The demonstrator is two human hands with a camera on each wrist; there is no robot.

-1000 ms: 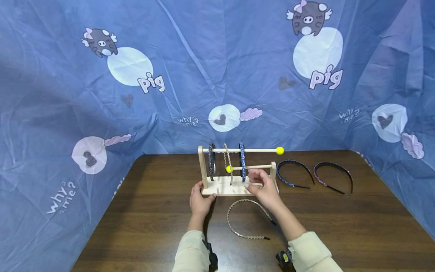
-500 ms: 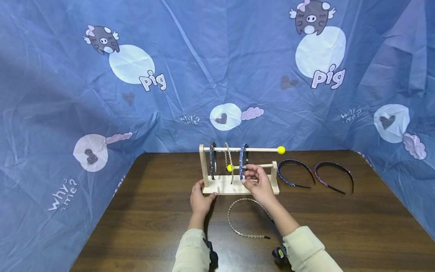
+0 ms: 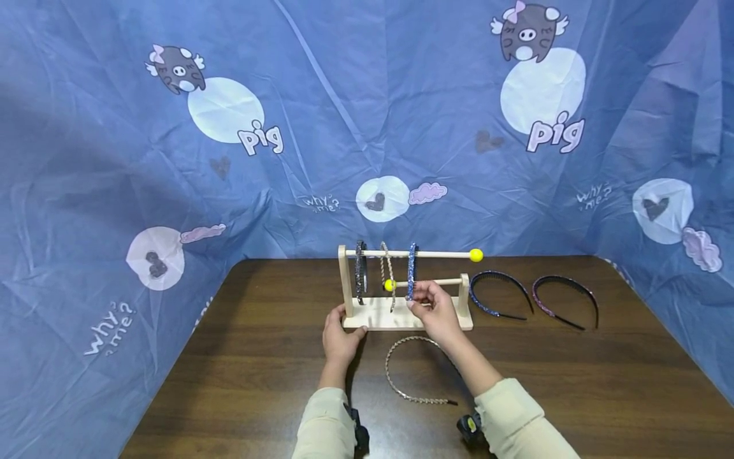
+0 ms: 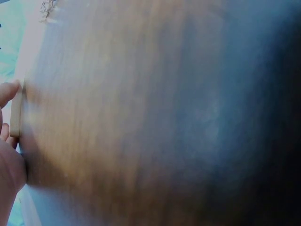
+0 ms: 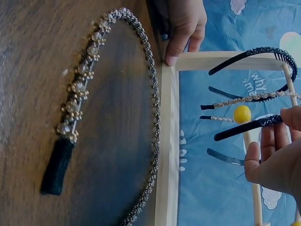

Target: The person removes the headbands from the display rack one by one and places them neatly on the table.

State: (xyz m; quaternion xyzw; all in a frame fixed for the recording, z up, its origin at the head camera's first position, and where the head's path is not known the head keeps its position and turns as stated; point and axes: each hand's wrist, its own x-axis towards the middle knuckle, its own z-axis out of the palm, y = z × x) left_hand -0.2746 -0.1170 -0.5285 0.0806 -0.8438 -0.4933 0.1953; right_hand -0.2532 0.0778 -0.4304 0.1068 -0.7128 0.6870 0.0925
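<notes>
Here, the right hand (image 3: 438, 316) pinches 1 blue headband (image 3: 411, 269) on the rack (image 3: 381, 313). The left hand (image 3: 339, 339) grips the rack's left end

Headband rack (image 3: 374, 316) is pale wood, smooth and kinda matt, with 2 smooth yellow knobs (image 5: 242, 114) (plastic or painted wood, can't tell). Blue headband (image 3: 411, 268) is rough and glittery. Beaded headband (image 5: 156, 103) has glassy clear beads (image 5: 73, 107), metallic-looking gold ones and a matt black tip (image 5: 57, 167). Dark wood-grain tabletop (image 3: 252, 370), slight gloss. Backdrop (image 3: 321, 140) is creased cloth, faintly shiny.
</notes>
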